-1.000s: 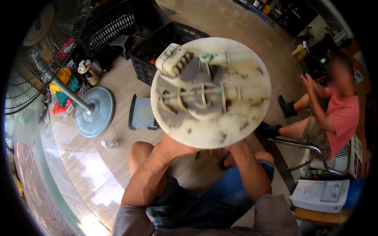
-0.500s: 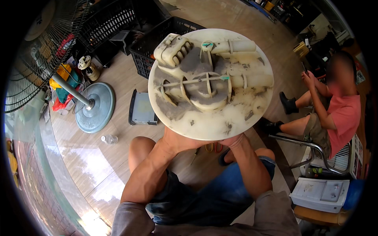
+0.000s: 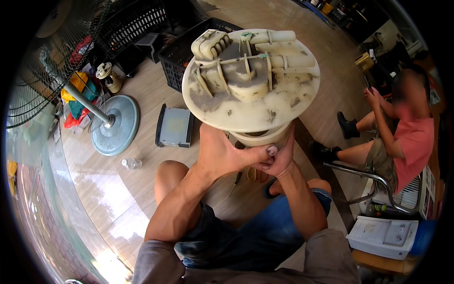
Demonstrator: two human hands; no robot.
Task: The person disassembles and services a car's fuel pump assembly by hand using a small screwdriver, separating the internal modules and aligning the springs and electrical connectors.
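Note:
A fuel pump module is held up before me, its wide, round, off-white flange facing up and dirty with grey grime. On the flange are a ribbed connector block and two pipe stubs with greenish marks. Beneath it, my left hand and my right hand wrap the module's pale body from either side. Their thumbs meet at the near side, while most other fingers are hidden behind the body.
Black plastic crates stand beyond the module. Left are a fan base, another pump module, a grey metal box and a clear bottle. Scissors lie below my hands. At right sits a person holding a phone.
The module has tilted so that its near rim is raised, and the flange sits farther up in view. My thumbs and the body under the flange now show.

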